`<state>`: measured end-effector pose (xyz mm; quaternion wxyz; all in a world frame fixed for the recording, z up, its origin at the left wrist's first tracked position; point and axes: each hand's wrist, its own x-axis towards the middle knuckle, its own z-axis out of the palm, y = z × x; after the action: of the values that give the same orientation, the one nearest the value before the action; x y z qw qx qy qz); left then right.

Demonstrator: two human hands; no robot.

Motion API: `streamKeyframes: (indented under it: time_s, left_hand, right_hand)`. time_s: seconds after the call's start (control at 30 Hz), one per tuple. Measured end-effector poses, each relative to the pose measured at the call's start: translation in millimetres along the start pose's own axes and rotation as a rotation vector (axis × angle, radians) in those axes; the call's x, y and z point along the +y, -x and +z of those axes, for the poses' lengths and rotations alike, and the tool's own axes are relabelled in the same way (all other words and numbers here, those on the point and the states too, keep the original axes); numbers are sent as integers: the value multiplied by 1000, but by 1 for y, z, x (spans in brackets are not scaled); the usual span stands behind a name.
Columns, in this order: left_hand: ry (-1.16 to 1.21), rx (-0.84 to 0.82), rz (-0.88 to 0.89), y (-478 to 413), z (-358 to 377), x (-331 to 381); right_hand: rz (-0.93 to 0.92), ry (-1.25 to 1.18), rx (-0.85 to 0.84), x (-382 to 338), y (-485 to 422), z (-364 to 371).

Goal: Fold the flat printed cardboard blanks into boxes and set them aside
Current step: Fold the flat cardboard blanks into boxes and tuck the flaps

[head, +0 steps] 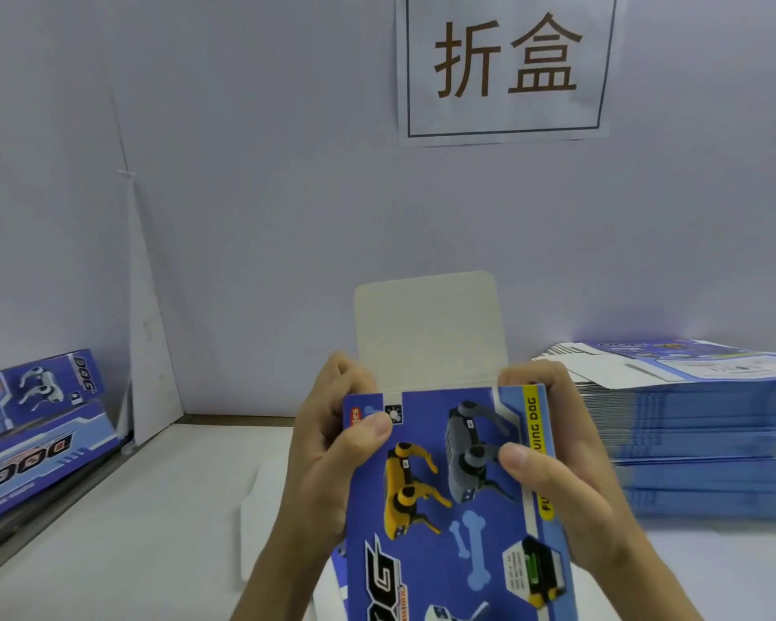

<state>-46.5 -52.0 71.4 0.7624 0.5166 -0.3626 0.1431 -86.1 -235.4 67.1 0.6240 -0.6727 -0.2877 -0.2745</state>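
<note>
"Blue cardboard box (453, 486), robot dogs printed on its face. Where is it?"

"Up off the table (131, 531), held between both hands and tilted toward the camera. Its plain white top flap (428, 333) stands open above the printed face. The lower end runs out of frame."

"And the hands?"

"The left hand (328, 454) grips the box's left edge, thumb pressed on the front near the upper corner, fingers curled behind. The right hand (570, 463) grips the box's right edge the same way, thumb beside the grey dog. Neither is spread; both clasp the card."

"So which step is this?"

"Closing the top, I'd judge. To do it well, squeeze evenly from both sides so the walls sit square. Crease the flap along its score line, then tuck its lip inside the front wall without crumpling the rounded corners. Whether the small side flaps are already in, I cannot tell; the fingers hide them."

"What's around the box?"

"Right of the box, a tall stack of flat blanks (699, 441), blurred. Well left of the box, two finished boxes (41, 392) lie by the wall. Above and behind the box hangs a paper sign (507, 60) with two characters."
</note>
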Motion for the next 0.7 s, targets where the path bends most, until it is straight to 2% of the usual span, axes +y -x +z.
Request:
streamKeyframes:
  time_s: [0.1, 0.23, 0.3, 0.37, 0.43, 0.5, 0.6, 0.7]
  left_hand:
    - [80, -24, -52, 2, -1, -1]
    - [42, -4, -42, 5, 0, -3]
    - [12, -10, -42, 2, 0, -1]
    - [-142, 40, -35, -2, -2, 0]
    - [-422, 90, 45, -5, -6, 3]
    - [-615, -16, 120, -6, -5, 5]
    - [-794, -170, 101, -1, 7, -10]
    - [-936, -117, 147, 3, 19, -24]
  right_hand:
    - [-28, -6, -16, 1, -1, 1]
    - [-5, -7, -36, 3, 1, -2]
    - [-51, 28, -3, 1, -1, -3]
    - [-185, 233, 110, 2, -3, -3]
    - [-222, 406, 287, 5, -7, -2]
    - [-203, 438, 388, 7, -10, 2]
    - [-244, 476, 344, 12, -10, 10]
    - [-165, 349, 208, 12, -5, 16]
